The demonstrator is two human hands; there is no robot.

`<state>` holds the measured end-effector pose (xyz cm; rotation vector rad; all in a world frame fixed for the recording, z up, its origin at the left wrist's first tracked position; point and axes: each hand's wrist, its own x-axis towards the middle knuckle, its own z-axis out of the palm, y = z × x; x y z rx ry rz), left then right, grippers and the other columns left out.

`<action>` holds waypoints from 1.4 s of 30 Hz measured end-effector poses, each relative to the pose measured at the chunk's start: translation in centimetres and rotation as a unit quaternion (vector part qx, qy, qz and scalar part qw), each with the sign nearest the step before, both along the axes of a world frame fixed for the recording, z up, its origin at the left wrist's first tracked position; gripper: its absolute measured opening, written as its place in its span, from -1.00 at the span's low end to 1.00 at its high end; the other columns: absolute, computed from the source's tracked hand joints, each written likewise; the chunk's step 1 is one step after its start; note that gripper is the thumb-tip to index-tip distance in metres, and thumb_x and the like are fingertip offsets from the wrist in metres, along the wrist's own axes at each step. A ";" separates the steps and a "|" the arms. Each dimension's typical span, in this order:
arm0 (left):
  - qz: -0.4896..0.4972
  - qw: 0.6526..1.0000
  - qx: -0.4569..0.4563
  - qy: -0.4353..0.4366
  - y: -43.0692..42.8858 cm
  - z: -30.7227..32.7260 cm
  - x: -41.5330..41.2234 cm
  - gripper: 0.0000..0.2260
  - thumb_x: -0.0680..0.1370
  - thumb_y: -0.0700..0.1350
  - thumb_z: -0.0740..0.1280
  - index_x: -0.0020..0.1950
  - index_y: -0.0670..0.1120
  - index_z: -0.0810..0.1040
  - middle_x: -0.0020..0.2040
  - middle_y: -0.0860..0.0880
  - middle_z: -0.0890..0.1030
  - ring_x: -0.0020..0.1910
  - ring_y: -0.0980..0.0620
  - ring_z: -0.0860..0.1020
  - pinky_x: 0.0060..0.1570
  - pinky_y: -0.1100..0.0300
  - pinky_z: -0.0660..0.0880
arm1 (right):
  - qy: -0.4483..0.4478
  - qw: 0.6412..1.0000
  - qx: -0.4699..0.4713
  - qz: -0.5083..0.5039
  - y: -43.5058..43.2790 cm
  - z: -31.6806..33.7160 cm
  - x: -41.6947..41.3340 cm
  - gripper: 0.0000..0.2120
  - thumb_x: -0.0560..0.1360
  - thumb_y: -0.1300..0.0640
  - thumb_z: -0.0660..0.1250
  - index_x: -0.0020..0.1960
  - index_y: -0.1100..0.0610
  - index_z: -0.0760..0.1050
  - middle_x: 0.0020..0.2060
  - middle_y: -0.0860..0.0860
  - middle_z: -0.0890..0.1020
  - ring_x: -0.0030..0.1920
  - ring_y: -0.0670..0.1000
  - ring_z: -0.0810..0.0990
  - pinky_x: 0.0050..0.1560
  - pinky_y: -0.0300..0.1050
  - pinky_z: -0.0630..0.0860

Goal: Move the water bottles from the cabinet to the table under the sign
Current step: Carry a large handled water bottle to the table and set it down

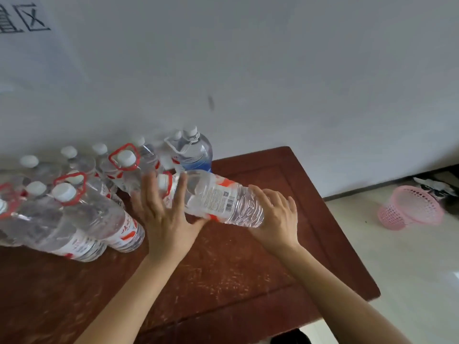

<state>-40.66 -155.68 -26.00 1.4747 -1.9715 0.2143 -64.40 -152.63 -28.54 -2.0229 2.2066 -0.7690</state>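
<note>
I see a scuffed reddish-brown counter [223, 281] across the lower frame. Clear, white-capped water bottles [82, 219] stand clustered on its left part, with a blue-labelled bottle [196, 155] at its far edge. At right, a pink basket [409, 207] lies tipped on the pale floor [397, 269].

Single wide-angle view from head height, looking forward and steeply down, close over the bench [248, 269]. Frame tilted, wall [273, 70] behind filling the upper half, strip of floor [409, 256] at the right edge.
</note>
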 end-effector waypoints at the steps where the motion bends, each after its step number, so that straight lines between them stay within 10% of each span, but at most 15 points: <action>1: 0.029 0.995 0.046 0.082 0.0 -0.2 -0.8 0.15 0.23 0.38 0.53 0.64 -0.05 0.07 0.60 -0.34 0.02 0.62 -0.26 -0.02 0.55 -0.20 -0.05 | -0.024 1.000 0.002 0.006 -0.9 -0.5 -0.7 -0.21 0.33 -0.30 0.50 0.47 -0.13 0.33 0.21 -0.04 0.59 0.26 0.08 0.55 0.33 0.38 0.39; 4: -0.030 0.869 0.289 0.400 -0.2 -0.3 -3.6 0.33 0.14 0.28 0.67 0.60 0.23 -0.23 0.65 -0.05 0.04 0.63 -0.01 0.08 0.57 -0.14 0.08 | -0.062 0.997 0.022 0.042 -2.6 -1.6 -2.5 -0.18 0.33 -0.35 0.49 0.49 -0.12 0.31 0.25 -0.03 0.57 0.30 0.08 0.53 0.33 0.41 0.37; 7: 0.030 0.748 0.319 0.581 -2.2 -0.5 -6.2 0.09 0.13 0.26 0.70 0.44 0.46 0.05 0.47 0.01 0.44 0.41 -0.04 0.48 0.38 -0.27 0.41 | -0.069 0.992 0.061 0.082 -4.5 -2.9 -3.5 -0.15 0.33 -0.38 0.48 0.50 -0.13 0.29 0.27 -0.03 0.55 0.32 0.08 0.52 0.36 0.43 0.34; 13: 0.092 0.822 0.224 0.515 -4.0 0.5 -9.9 -0.03 0.30 0.01 0.67 0.53 0.22 0.14 0.45 0.16 0.39 0.42 0.18 0.41 0.42 -0.05 0.43 | -0.185 0.968 0.132 0.108 -6.7 -5.5 -1.9 -0.06 0.32 -0.40 0.47 0.54 -0.04 0.20 0.36 0.00 0.48 0.34 0.07 0.50 0.31 0.31 0.46; 27: -0.022 0.959 0.211 0.188 -5.1 1.7 -14.5 0.01 0.34 0.37 0.48 0.63 0.08 0.06 0.46 0.09 0.38 0.40 0.12 0.43 0.22 0.09 0.54 | -0.361 0.913 0.174 0.068 -7.3 -7.3 -3.4 0.10 0.22 -0.36 0.57 0.55 -0.18 0.02 0.46 -0.19 0.30 0.31 -0.08 0.53 0.19 -0.05 0.57; 36: -0.056 0.941 0.219 0.252 -3.7 0.8 -12.2 -0.01 0.39 0.37 0.45 0.65 0.10 0.01 0.58 0.01 0.26 0.55 0.09 0.27 0.36 0.15 0.37 | -0.318 0.928 0.189 0.047 -6.0 -5.4 -1.8 0.06 0.26 -0.35 0.56 0.56 -0.17 0.04 0.45 -0.24 0.32 0.35 -0.10 0.49 0.23 -0.04 0.53; 42: -0.103 0.981 0.166 0.011 -2.7 2.9 -8.6 -0.27 0.57 0.35 0.17 0.65 0.21 -0.09 0.62 -0.16 0.15 0.58 -0.19 0.21 0.36 -0.22 0.44 | -0.224 0.960 0.166 0.034 -3.8 -2.6 -3.9 -0.25 0.53 -0.20 0.32 0.61 -0.13 0.08 0.54 -0.04 0.34 0.47 0.06 0.40 0.38 0.16 0.44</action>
